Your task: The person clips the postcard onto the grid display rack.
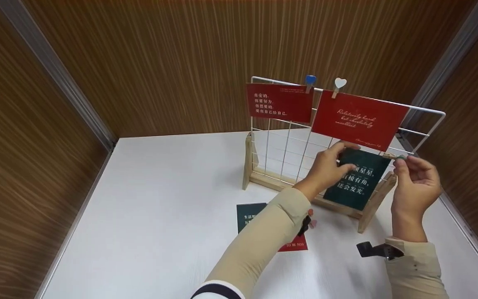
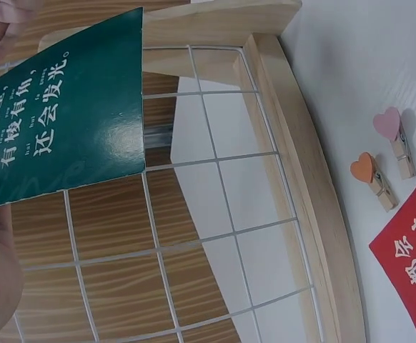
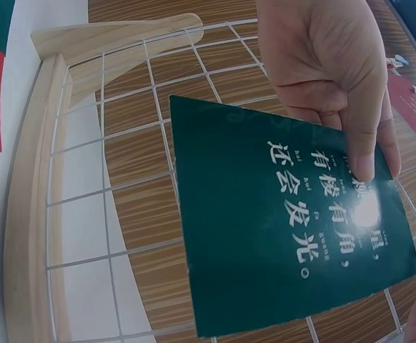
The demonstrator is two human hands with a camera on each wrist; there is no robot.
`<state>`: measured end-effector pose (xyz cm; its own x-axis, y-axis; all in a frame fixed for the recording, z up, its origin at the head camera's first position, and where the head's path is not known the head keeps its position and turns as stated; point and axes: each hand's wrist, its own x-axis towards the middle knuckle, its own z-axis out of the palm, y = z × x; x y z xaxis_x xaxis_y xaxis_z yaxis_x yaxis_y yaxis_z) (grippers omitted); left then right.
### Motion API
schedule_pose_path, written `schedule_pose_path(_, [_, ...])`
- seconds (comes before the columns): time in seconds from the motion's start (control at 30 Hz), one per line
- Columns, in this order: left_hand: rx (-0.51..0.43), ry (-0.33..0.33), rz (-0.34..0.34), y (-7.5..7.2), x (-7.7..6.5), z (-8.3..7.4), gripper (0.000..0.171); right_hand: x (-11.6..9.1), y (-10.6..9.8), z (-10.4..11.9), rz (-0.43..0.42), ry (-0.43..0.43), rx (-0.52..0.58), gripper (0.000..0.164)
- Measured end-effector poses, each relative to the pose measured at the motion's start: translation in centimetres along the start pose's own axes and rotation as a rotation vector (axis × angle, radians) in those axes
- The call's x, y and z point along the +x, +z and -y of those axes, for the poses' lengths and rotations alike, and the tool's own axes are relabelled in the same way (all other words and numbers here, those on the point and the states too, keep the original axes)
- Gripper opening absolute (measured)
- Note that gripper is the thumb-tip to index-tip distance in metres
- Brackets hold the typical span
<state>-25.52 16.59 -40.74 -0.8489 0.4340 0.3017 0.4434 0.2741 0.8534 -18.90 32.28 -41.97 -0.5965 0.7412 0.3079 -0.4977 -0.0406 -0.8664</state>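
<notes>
My left hand (image 1: 326, 168) pinches a dark green card (image 1: 357, 185) with white lettering by its left edge, thumb on the front. The card lies against the lower right of a white wire grid rack, below a red card (image 1: 359, 118). With thumb and fingers my right hand (image 1: 416, 187) grips a small clip (image 1: 397, 157) with a green end, at the card's upper right corner. In the right wrist view, the left thumb presses over part of the lettering on the green card (image 3: 258, 229).
Another red card (image 1: 279, 101) hangs at the grid's upper left. Blue heart (image 1: 310, 79) and white heart (image 1: 340, 82) clips sit on the top wire. A second green card (image 1: 247, 211) and a red one (image 2: 415, 250) lie on the white table, with pink (image 2: 388, 123) and orange (image 2: 363, 167) heart clips.
</notes>
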Motion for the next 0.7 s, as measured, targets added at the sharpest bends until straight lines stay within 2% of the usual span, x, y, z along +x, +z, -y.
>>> schedule_pose_path(0.37, [0.043,0.013,0.007,1.0,0.4,-0.3,0.045,0.4,0.4,0.1,-0.011,-0.058,0.015,0.025])
schedule_pose_path(0.7, [0.05,0.036,-0.021,1.7,0.5,-0.5,0.043,0.9,0.4,0.2,0.012,-0.072,-0.057,0.02])
